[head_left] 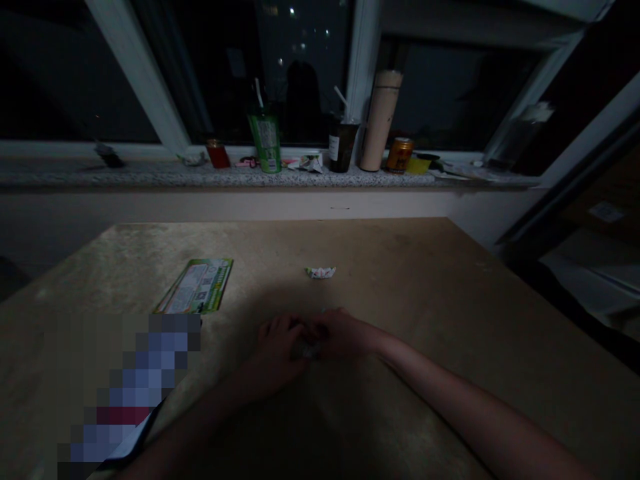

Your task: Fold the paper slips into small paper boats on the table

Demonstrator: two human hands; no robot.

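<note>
In the middle of the brown tabletop [400,287], both my hands meet over a small, pale, shiny item [308,349]. It is mostly hidden by fingers and shadow, so its kind is unclear. My left hand [283,343] curls its fingers around the item's left side. From the right, my right hand [344,333] closes on it with bent fingers. Just beyond the hands lies a small white and green folded wrapper [321,273], touched by neither hand. A flat green printed packet [197,287] rests on the table to the left.
A pixelated blue object [145,380] lies left of my left forearm. Behind the table, the granite windowsill [165,175] bears a green can [267,140], a dark cup with a straw [342,147], a tall pinkish flask [381,120], an orange can [399,155] and a red jar [218,154].
</note>
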